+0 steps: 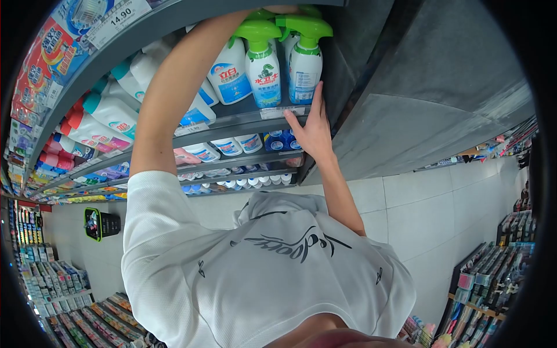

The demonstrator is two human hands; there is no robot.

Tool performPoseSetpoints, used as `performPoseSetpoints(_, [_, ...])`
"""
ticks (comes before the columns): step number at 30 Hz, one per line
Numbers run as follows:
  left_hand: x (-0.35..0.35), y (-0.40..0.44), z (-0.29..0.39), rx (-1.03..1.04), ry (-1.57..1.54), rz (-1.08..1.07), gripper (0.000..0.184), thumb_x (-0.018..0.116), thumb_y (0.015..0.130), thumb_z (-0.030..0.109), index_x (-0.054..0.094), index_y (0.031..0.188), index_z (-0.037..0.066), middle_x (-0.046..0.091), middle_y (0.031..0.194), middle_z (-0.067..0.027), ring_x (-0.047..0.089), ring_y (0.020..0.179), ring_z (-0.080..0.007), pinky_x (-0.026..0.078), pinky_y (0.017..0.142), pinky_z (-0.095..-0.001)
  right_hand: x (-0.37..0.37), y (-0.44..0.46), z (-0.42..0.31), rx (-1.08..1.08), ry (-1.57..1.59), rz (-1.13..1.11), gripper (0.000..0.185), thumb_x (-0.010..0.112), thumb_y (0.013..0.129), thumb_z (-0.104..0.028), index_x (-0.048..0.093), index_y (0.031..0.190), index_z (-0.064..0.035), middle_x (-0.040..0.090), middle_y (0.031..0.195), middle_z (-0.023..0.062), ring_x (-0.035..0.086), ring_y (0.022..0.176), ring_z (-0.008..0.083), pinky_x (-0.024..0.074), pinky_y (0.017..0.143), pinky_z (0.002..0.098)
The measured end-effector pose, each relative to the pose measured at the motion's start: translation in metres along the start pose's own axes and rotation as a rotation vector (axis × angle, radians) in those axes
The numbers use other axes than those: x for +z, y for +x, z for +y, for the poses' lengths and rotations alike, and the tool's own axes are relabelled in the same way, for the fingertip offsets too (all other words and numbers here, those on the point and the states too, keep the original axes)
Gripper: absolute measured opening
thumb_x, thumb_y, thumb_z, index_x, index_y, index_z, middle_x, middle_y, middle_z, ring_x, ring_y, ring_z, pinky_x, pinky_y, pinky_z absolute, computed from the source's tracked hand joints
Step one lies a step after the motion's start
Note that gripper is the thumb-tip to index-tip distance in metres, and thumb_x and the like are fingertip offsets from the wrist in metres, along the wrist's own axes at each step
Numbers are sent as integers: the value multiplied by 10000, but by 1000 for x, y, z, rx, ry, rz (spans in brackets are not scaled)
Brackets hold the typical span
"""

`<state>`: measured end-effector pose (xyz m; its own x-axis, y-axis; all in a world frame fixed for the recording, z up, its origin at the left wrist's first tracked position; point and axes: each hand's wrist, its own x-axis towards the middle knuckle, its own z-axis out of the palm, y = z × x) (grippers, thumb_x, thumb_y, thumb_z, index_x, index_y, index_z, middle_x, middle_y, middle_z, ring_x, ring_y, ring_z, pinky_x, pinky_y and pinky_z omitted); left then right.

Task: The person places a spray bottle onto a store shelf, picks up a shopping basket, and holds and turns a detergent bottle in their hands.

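Two white spray bottles with green trigger heads stand upright at the right end of a shelf: a left spray bottle (264, 75) and a right spray bottle (305, 72). My right hand (315, 130) is open. Its fingers stretch up along the right bottle's lower side, and its thumb is spread by the price label (282, 112) on the shelf edge. Over the shelf reaches my left arm, with my left hand (284, 9) behind the green heads at the top edge. More green heads show around it. Its fingers are hidden, so its grip cannot be made out.
Left of the sprays stands a white bottle with a blue label (230, 78). Lower shelves hold several rows of bottles. A grey panel (429, 116) borders the shelf on the right. On the tiled floor at left is a black basket with a green rim (103, 225).
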<state>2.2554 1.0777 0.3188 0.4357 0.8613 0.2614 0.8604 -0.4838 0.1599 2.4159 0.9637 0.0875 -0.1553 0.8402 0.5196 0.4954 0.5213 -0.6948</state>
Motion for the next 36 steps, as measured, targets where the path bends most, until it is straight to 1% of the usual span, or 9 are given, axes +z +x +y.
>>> performPoseSetpoints(8, [1,-2,2,11,-11,-10,378,558,862,219,545,1177,9,557,1154,-252,517,1080,-401,399,941,-429,-2,-1,1,3,-16,8,933,653,835,-315,44,1452,28,316,1374,336,389,1248,450,357,1022,424])
performPoseSetpoints(14, [1,-8,0,17,-13,-7,376,561,861,218,547,1174,10,559,1151,-248,520,1076,-398,400,938,-426,-5,-2,0,15,-27,-4,925,645,838,-338,58,1451,32,297,1390,337,375,1262,450,351,1031,422])
performPoseSetpoints(16, [0,-9,-1,9,-18,-8,375,562,861,217,548,1173,11,560,1150,-247,520,1075,-397,401,937,-425,-6,-2,-1,33,19,-32,926,640,841,-345,51,1448,32,246,1413,343,314,1286,478,319,1048,449])
performPoseSetpoints(26, [-4,-7,-1,3,-35,-10,370,567,859,216,551,1169,12,564,1144,-241,524,1068,-391,403,932,-419,-7,-3,0,41,20,-47,937,644,838,-344,37,1456,11,248,1417,337,311,1291,474,317,1050,447])
performPoseSetpoints(28, [-5,-7,0,0,-39,-16,370,568,859,215,552,1168,13,565,1143,-240,525,1067,-390,404,932,-418,-7,-2,0,50,-21,-44,931,637,837,-365,60,1450,32,265,1423,323,346,1290,443,334,1047,412])
performPoseSetpoints(36, [-7,-12,-3,-4,-40,-10,366,571,858,214,555,1164,14,568,1139,-235,528,1062,-385,406,928,-414,-6,-2,-1,58,14,-46,927,639,837,-358,65,1449,35,280,1409,333,347,1289,443,328,1051,413])
